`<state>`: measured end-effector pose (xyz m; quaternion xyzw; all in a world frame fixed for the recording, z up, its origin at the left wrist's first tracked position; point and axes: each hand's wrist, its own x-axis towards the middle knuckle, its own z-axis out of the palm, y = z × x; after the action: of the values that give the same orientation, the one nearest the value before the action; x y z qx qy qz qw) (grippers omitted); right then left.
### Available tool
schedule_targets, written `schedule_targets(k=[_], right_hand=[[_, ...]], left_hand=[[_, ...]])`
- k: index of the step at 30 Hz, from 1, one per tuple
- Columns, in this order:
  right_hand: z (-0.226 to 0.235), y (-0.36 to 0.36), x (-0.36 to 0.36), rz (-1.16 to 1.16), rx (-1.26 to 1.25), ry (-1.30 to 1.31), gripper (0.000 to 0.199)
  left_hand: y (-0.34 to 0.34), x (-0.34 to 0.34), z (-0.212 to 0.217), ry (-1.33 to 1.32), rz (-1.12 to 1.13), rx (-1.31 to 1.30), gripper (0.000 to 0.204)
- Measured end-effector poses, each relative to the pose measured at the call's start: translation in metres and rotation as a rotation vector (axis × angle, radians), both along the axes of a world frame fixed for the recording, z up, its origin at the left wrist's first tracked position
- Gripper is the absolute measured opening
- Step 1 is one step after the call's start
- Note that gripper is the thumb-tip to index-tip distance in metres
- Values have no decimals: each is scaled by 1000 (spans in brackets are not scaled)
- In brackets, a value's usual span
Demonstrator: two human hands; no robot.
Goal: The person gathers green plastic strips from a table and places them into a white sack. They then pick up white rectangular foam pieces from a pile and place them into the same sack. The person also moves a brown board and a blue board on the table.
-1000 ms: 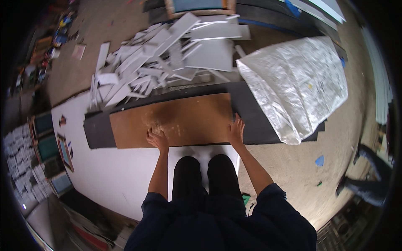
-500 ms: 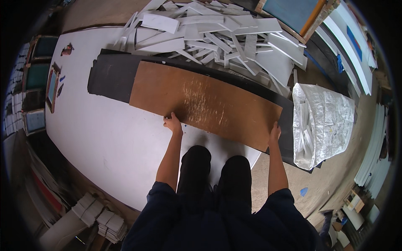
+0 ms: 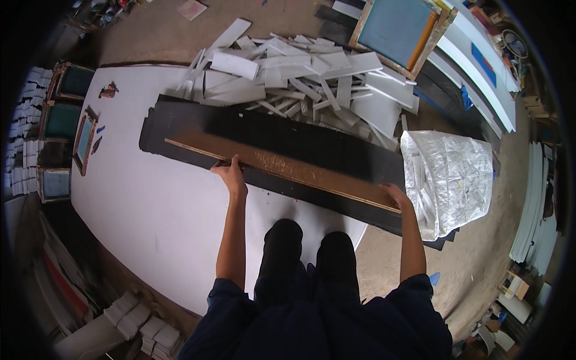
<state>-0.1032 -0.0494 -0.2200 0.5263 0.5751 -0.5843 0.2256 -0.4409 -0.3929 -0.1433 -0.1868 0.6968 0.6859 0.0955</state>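
Board (image 3: 279,165) looks stiff and moderately heavy, best taken at two well-spread points: left hand (image 3: 233,174) grips its near edge, right hand (image 3: 397,197) its right end.

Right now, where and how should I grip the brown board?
Likely the near long edge of the brown board, from the body side, hands spread: it looks long, thin and tilted, that edge raised. The left hand and right hand are at that edge.
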Motion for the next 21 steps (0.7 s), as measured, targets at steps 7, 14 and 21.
schedule_targets(k=[7,14,21], right_hand=[[63,10,-56,64,-105,-140,54],[-33,30,-34,162,438,50,41],[-7,-7,-63,143,656,-174,50]], left_hand=[[26,-26,10,-37,-63,-54,50],[26,-33,-29,41,-56,-126,49],[15,-39,-13,19,-3,97,51]])
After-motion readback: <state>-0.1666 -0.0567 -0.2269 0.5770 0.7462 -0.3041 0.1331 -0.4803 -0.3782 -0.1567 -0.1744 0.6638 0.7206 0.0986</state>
